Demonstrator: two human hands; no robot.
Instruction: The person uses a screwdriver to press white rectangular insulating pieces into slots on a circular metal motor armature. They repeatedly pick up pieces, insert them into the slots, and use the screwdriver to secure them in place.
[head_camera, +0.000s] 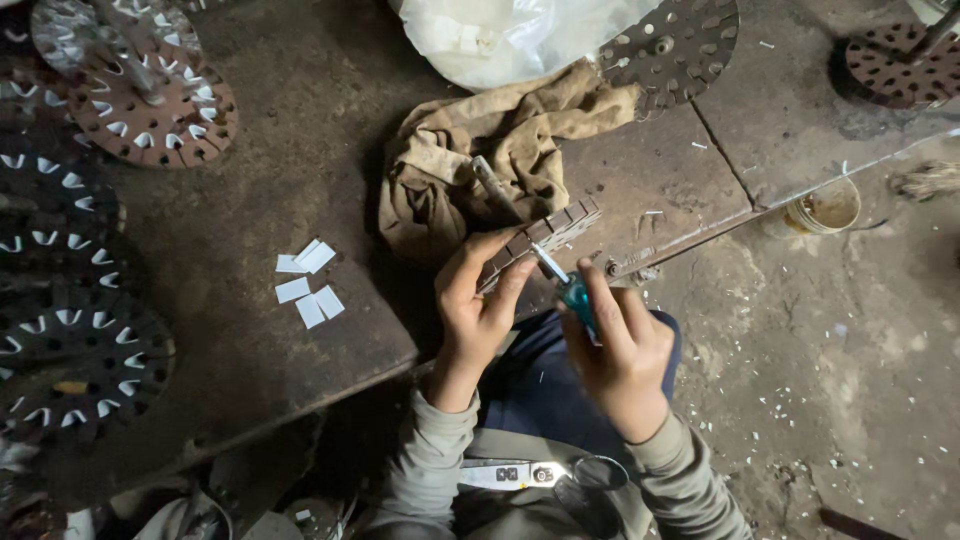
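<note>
Several slotted metal discs (150, 105) lie at nine o'clock on our desk (300, 120), white paper slips (308, 283) beside them. Our left hand (475, 305) has its fingers closed around a ribbed metal block (545, 235) at center; at three o'clock, our right hand (620, 355) grips a teal-handled screwdriver (572, 290) whose tip touches the block.

Scissors (530, 474) partly under sleeves (440, 455)

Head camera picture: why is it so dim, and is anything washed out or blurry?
Head view: light is weak, the left discs and lower edge sink into shadow; the white plastic bag at top glares; the hands and blue-handled screwdriver are fairly sharp.
</note>
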